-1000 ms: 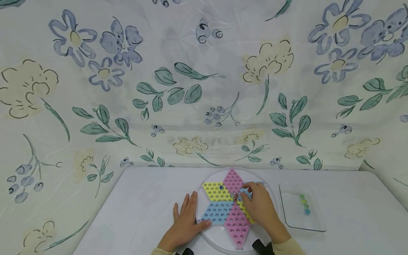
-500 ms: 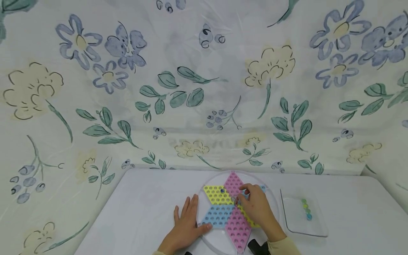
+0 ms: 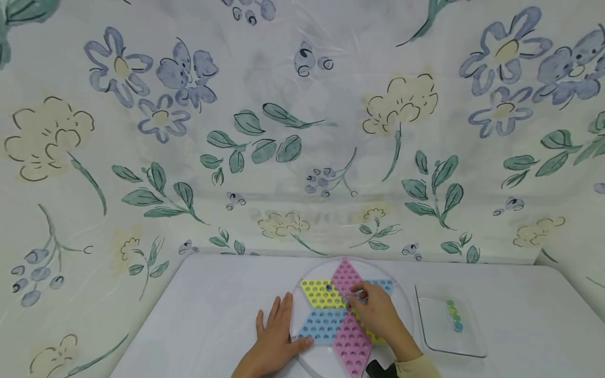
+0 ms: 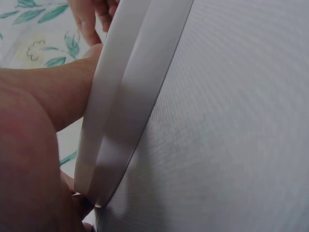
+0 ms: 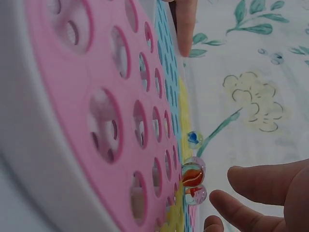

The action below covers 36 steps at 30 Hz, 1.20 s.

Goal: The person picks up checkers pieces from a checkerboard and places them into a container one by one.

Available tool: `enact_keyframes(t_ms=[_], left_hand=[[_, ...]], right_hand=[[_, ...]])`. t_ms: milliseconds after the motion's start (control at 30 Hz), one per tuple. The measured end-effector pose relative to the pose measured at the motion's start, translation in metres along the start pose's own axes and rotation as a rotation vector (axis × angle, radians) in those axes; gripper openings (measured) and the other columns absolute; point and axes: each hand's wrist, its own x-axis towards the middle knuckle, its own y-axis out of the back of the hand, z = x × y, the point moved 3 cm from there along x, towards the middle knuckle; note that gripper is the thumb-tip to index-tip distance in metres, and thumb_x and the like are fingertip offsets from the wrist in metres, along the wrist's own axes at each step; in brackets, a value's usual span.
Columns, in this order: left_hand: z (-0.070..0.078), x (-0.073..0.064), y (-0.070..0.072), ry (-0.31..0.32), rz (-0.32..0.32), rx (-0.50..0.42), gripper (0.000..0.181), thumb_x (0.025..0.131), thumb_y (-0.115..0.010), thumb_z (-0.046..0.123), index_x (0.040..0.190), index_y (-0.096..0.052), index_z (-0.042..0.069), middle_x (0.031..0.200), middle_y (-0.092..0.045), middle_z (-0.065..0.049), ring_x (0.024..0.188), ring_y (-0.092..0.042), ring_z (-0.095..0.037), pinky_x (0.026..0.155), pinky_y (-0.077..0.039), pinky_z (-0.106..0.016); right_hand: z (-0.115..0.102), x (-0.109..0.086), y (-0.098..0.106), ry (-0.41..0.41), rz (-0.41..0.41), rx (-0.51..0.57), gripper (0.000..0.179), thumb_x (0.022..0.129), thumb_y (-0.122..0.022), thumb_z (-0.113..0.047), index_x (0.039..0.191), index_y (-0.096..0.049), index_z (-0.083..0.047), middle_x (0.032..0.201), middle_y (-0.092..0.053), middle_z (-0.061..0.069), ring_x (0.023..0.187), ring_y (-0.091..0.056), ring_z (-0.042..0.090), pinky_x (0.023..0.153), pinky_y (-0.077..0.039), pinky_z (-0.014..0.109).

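Note:
A round Chinese checkers board (image 3: pixel 321 355) with a star of pink, yellow and blue holed diamonds lies on the table. My left hand (image 3: pixel 271 336) rests at its left edge, fingers straight, thumb on the rim (image 4: pixel 125 72). My right hand (image 3: pixel 375 312) hovers over the middle of the board. In the right wrist view its thumb and forefinger (image 5: pixel 236 208) stand apart, with nothing seen between them. Close to these fingertips sit a red-orange swirled marble (image 5: pixel 192 175), another reddish marble (image 5: pixel 196 195) and a partly hidden clear one. A blue marble (image 3: pixel 329 287) sits in the yellow diamond.
Right of the board stands a clear, shallow tray (image 3: pixel 454 352) holding a row of several green, yellow and blue marbles (image 3: pixel 453 311). A flower-printed cloth (image 3: pixel 302 173) hangs behind the white table (image 3: pixel 212 310). A black device (image 3: pixel 381 369) sits by the right wrist.
My right hand has shifted slightly left over the board's middle, uncovering more of the far blue diamond. The left hand stays in place. The head view has tilted, so everything sits lower.

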Motion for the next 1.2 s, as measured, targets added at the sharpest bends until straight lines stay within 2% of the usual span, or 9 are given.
enact_keyframes(t_ms=[200, 367, 667, 900, 1200], left_hand=[[0.0006, -0.0006, -0.0001, -0.003, 0.006, 0.008, 0.109, 0.088, -0.067, 0.058, 0.156, -0.014, -0.009, 0.164, -0.014, -0.027, 0.151, 0.0, -0.048, 0.108, 0.014, -0.072], [0.0018, -0.0014, 0.0003, -0.006, 0.012, 0.002, 0.11, 0.088, -0.067, 0.058, 0.156, -0.014, -0.009, 0.164, -0.014, -0.027, 0.151, -0.001, -0.047, 0.109, 0.015, -0.071], [0.0027, -0.0015, 0.0007, 0.006, 0.012, -0.003, 0.109, 0.089, -0.066, 0.059, 0.157, -0.014, -0.009, 0.164, -0.014, -0.027, 0.151, 0.0, -0.047, 0.109, 0.015, -0.07], [0.0033, 0.0008, -0.0002, 0.023, 0.004, 0.014, 0.109, 0.088, -0.067, 0.059, 0.157, -0.014, -0.008, 0.164, -0.014, -0.026, 0.152, 0.001, -0.045, 0.109, 0.016, -0.07], [0.0053, 0.0015, -0.0003, 0.028, 0.004, 0.01, 0.109, 0.089, -0.068, 0.056, 0.157, -0.013, -0.008, 0.165, -0.013, -0.026, 0.152, 0.001, -0.045, 0.11, 0.016, -0.07]], right_hand=[[0.003, 0.0015, 0.0001, -0.001, -0.019, -0.002, 0.023, 0.095, -0.065, -0.012, 0.115, -0.067, -0.001, 0.097, -0.06, 0.008, 0.076, -0.052, 0.017, 0.065, -0.046, 0.033], [0.0051, 0.0035, 0.0003, -0.002, -0.043, 0.0, 0.023, 0.091, -0.064, -0.005, 0.114, -0.068, -0.002, 0.095, -0.059, 0.007, 0.076, -0.051, 0.018, 0.066, -0.045, 0.033], [0.0063, 0.0052, -0.0012, 0.029, -0.048, -0.015, 0.024, 0.087, -0.063, 0.004, 0.108, -0.071, -0.004, 0.098, -0.062, 0.01, 0.071, -0.05, 0.017, 0.063, -0.045, 0.032], [0.0068, 0.0072, -0.0005, 0.012, -0.032, -0.079, 0.02, 0.09, -0.066, 0.001, 0.106, -0.073, -0.008, 0.103, -0.062, 0.011, 0.076, -0.049, 0.017, 0.067, -0.045, 0.034], [0.0065, 0.0077, -0.0018, 0.044, -0.008, -0.15, 0.015, 0.092, -0.068, -0.002, 0.104, -0.073, -0.009, 0.091, -0.059, 0.004, 0.078, -0.047, 0.017, 0.064, -0.043, 0.032]])
